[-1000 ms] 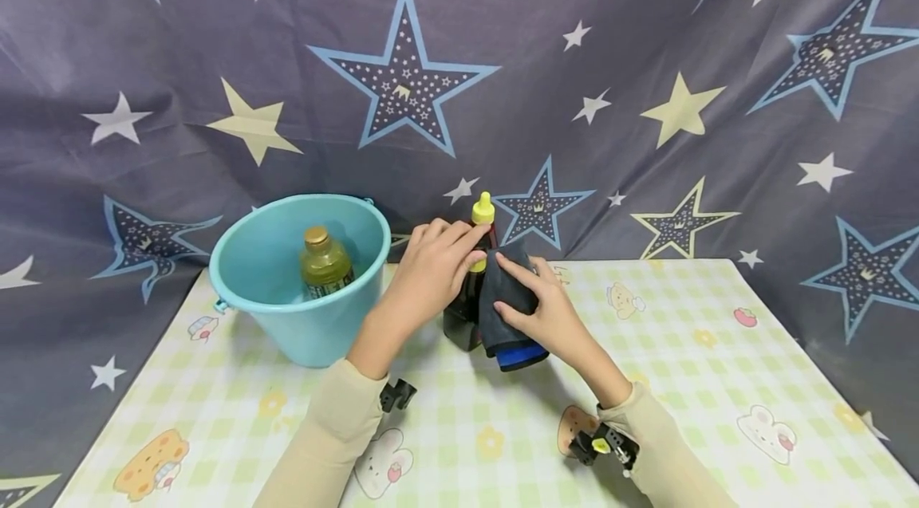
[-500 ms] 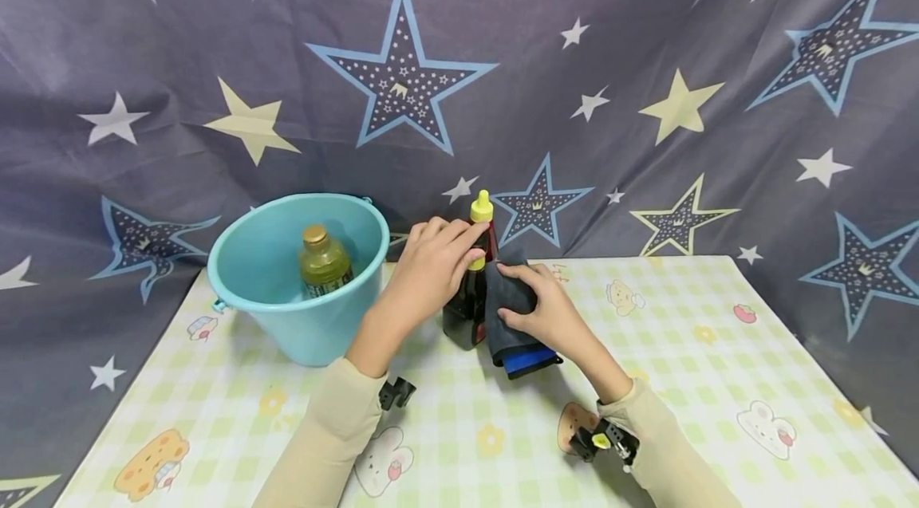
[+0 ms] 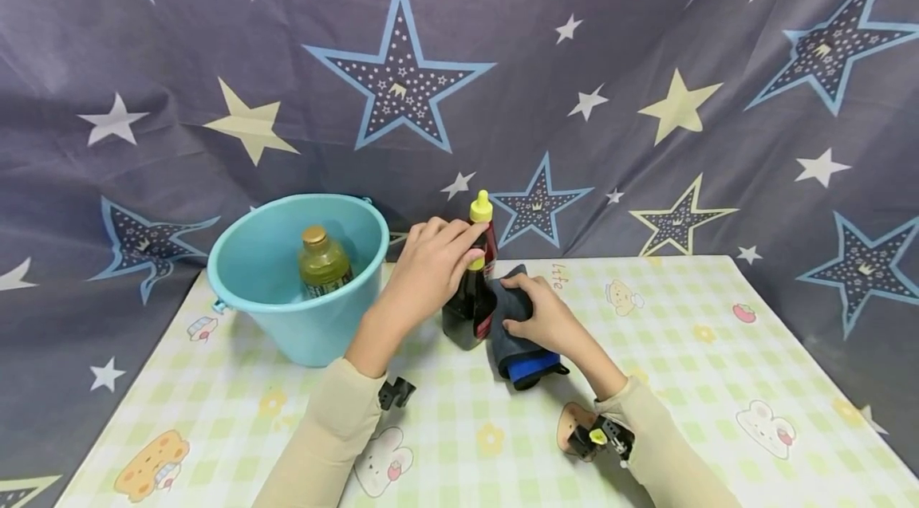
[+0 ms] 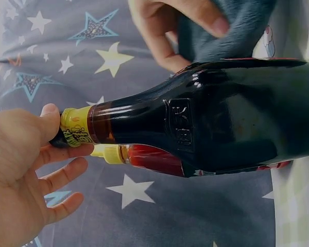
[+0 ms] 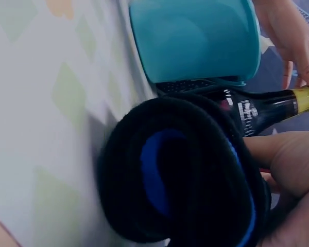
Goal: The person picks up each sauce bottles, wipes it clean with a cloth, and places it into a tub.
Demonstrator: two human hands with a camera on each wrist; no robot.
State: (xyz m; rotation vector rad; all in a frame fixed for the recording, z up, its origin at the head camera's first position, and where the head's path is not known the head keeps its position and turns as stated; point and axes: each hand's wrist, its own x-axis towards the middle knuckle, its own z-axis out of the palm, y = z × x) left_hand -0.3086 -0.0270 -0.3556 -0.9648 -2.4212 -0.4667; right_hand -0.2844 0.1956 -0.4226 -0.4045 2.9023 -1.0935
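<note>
A dark glass sauce bottle [image 4: 226, 113] with a yellow neck band stands upright on the table. My left hand [image 3: 429, 269] pinches it at the cap, thumb on one side and index finger on the other, as the left wrist view shows. To the bottle's right is a folded dark grey cloth [image 3: 513, 317] with a blue inner face and black edging. My right hand [image 3: 544, 310] grips it from the right, thumb and fingers on its upper part. The right wrist view shows the cloth [image 5: 180, 170] rolled into a loop close to the table.
Behind the dark bottle stands a red sauce bottle [image 3: 483, 213] with a yellow nozzle cap. A light blue bucket [image 3: 323, 336] on the left holds a greenish bottle [image 3: 325, 262] with a gold cap. A starry curtain [image 3: 617, 37] hangs behind the checked tablecloth [image 3: 646, 444].
My right hand has moved the cloth slightly right and down, away from the dark bottle, and more of that bottle shows. The left hand stays at the bottle's cap.
</note>
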